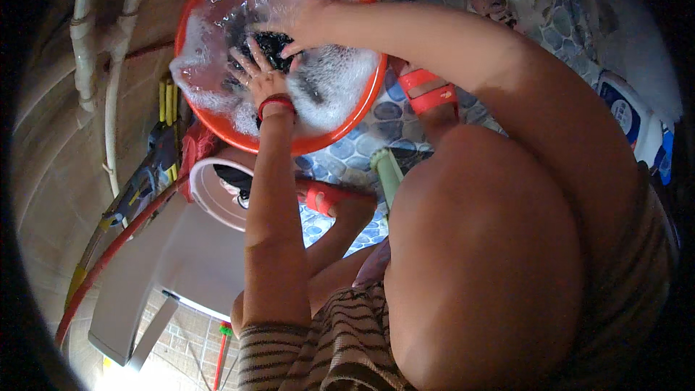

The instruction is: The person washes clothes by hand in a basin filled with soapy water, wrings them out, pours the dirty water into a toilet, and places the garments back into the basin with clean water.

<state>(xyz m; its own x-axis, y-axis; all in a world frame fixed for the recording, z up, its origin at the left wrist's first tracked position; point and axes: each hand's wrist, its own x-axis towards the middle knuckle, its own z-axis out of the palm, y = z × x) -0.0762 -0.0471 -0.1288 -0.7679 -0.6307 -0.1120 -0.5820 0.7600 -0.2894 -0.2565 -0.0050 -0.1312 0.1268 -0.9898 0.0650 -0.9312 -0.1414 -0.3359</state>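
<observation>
The left hand (259, 80) is spread wide and the right hand (302, 27) holds thumb apart from fingers, both at the wet black cloth (276, 45) in the round orange plastic basin (378, 92), seemingly to press it; white foamy suds (339, 80) surround it; nearby, a pale round plastic pail (198, 200) contains a black item (233, 177).

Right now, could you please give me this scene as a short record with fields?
Left hand: left hand, fingers spread at the edge of a dark wet item, probably cloth
Right hand: right hand, beside the same item; grip unclear
Container: orange-red basin
Contents: foamy water around the item
Left wrist: red band
Nearby: pale pink bucket with something black inside
Footwear: red sandals
Floor: blue pebble-patterned floor
</observation>
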